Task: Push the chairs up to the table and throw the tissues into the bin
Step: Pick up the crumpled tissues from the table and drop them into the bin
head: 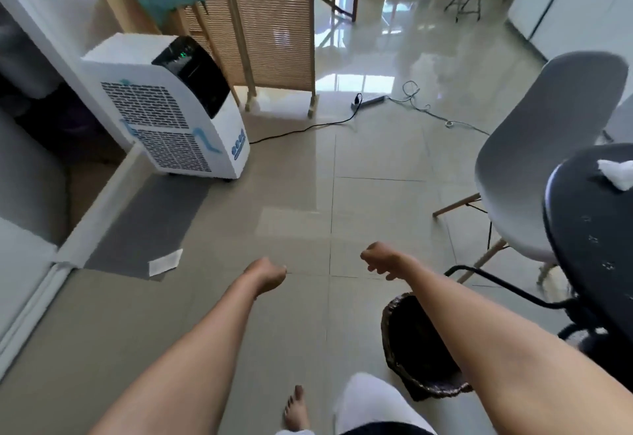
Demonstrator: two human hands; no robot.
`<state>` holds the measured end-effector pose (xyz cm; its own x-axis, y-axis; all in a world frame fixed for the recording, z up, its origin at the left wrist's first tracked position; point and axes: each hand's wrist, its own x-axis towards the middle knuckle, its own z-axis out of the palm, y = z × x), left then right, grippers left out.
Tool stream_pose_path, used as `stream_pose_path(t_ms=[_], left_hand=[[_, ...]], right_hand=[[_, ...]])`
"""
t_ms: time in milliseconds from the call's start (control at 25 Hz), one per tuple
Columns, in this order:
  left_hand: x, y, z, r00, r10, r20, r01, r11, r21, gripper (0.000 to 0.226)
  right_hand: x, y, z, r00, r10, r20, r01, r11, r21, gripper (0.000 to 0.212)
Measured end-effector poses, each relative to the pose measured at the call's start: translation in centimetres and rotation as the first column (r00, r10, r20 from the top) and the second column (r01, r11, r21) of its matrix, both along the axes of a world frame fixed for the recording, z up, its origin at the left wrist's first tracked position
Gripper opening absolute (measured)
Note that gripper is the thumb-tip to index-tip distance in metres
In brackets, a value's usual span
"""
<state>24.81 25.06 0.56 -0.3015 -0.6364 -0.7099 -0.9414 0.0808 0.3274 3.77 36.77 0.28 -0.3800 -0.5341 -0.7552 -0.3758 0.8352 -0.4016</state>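
Observation:
A grey shell chair (534, 147) on wooden legs stands at the right, beside the round black table (592, 239). A crumpled white tissue (616, 172) lies on the table near its far edge. A dark woven bin (411, 345) sits on the floor under my right forearm, by the table's black leg. My left hand (267, 275) and my right hand (376, 258) hang over the tiled floor with fingers curled in, holding nothing. Both are well left of the chair and table.
A white portable air cooler (171, 109) stands at the left, its black cable (308, 128) running across the floor to a power strip (370, 100). A wicker folding screen (270, 23) stands behind it. A grey mat (150, 225) and a paper slip (166, 262) lie on the floor.

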Motion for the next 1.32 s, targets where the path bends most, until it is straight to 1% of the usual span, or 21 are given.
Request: stream_pose_path(t_ms=[40, 120, 240, 280, 400, 480, 600, 640, 720, 760, 840, 880, 1000, 1080, 1120, 1160, 1240, 1280, 1320], left_hand=[[-2.3, -2.0, 0.1, 0.999, -0.046, -0.011, 0.046, 0.999, -0.013, 0.041], [-7.4, -5.2, 0.0, 0.989, -0.146, -0.01, 0.146, 0.989, 0.009, 0.033], [-15.1, -9.2, -0.6, 0.959, -0.285, 0.004, 0.283, 0.954, 0.102, 0.04], [-18.0, -10.4, -0.8, 0.946, -0.324, -0.005, 0.322, 0.938, 0.126, 0.04], [-26.8, -14.0, -0.8, 0.903, -0.43, 0.01, 0.426, 0.896, 0.124, 0.043], [-32.7, -15.7, -0.9, 0.859, -0.511, 0.027, 0.506, 0.856, 0.103, 0.04], [-41.4, -16.2, -0.8, 0.78, -0.625, -0.006, 0.625, 0.778, 0.064, 0.039], [-44.4, -15.7, -0.8, 0.74, -0.673, -0.018, 0.672, 0.737, 0.069, 0.041], [-49.6, -14.5, -0.6, 0.657, -0.754, -0.028, 0.753, 0.653, 0.081, 0.047], [-52.8, -13.6, -0.6, 0.596, -0.803, -0.026, 0.802, 0.593, 0.079, 0.048], [-57.6, -11.8, -0.3, 0.481, -0.876, -0.036, 0.876, 0.479, 0.055, 0.048], [-60.3, -10.5, 0.1, 0.402, -0.915, -0.048, 0.916, 0.401, 0.03, 0.047], [-67.0, -5.9, 1.4, 0.147, -0.986, -0.08, 0.987, 0.151, -0.047, 0.045], [-70.2, -2.9, 2.3, -0.013, -0.996, -0.088, 0.996, -0.005, -0.093, 0.043], [-71.4, -1.2, 2.5, -0.082, -0.993, -0.085, 0.99, -0.071, -0.118, 0.043], [-72.3, 0.3, 2.8, -0.132, -0.987, -0.089, 0.981, -0.117, -0.153, 0.043], [-73.5, 2.3, 3.4, -0.211, -0.971, -0.109, 0.958, -0.183, -0.219, 0.044], [-74.1, 3.8, 3.5, -0.273, -0.954, -0.123, 0.936, -0.234, -0.261, 0.044], [-74.6, 5.2, 3.9, -0.309, -0.939, -0.152, 0.919, -0.254, -0.303, 0.042]], right_hand=[[-1.7, -1.1, 0.0, 0.999, -0.053, 0.0, 0.053, 0.999, -0.002, 0.02], [-5.1, -2.9, -0.2, 0.99, -0.144, -0.009, 0.144, 0.99, 0.001, 0.027], [-10.7, -5.1, -1.3, 0.972, -0.235, -0.012, 0.235, 0.972, 0.026, 0.025], [-13.0, -5.8, -1.9, 0.964, -0.264, -0.01, 0.264, 0.964, 0.035, 0.023], [-20.3, -7.5, -2.7, 0.922, -0.387, 0.004, 0.387, 0.922, 0.024, 0.018], [-24.4, -7.8, -2.2, 0.876, -0.481, 0.021, 0.482, 0.876, -0.017, 0.015], [-29.6, -6.8, -0.9, 0.784, -0.621, -0.01, 0.62, 0.783, -0.053, 0.019], [-31.2, -6.0, -0.6, 0.748, -0.663, -0.018, 0.661, 0.748, -0.054, 0.019], [-34.1, -4.6, -0.2, 0.668, -0.743, -0.036, 0.74, 0.669, -0.072, 0.026], [-35.6, -3.7, 0.3, 0.611, -0.79, -0.043, 0.785, 0.612, -0.098, 0.027], [-37.5, -2.4, 1.3, 0.491, -0.871, -0.02, 0.856, 0.487, -0.174, 0.019], [-38.5, -1.5, 1.8, 0.397, -0.918, -0.007, 0.894, 0.388, -0.222, 0.019], [-39.9, 0.8, 3.7, 0.08, -0.997, 0.01, 0.95, 0.074, -0.302, 0.033], [-40.0, 2.3, 4.6, -0.103, -0.994, 0.033, 0.929, -0.108, -0.355, 0.034], [-39.6, 3.3, 5.0, -0.202, -0.979, 0.038, 0.904, -0.201, -0.376, 0.033], [-39.2, 4.3, 5.4, -0.282, -0.958, 0.045, 0.876, -0.276, -0.394, 0.033], [-38.1, 6.2, 6.0, -0.367, -0.93, 0.039, 0.839, -0.348, -0.419, 0.031], [-37.3, 7.3, 6.2, -0.412, -0.911, 0.02, 0.817, -0.379, -0.434, 0.03], [-36.6, 8.4, 6.5, -0.443, -0.896, -0.013, 0.804, -0.391, -0.447, 0.028]])
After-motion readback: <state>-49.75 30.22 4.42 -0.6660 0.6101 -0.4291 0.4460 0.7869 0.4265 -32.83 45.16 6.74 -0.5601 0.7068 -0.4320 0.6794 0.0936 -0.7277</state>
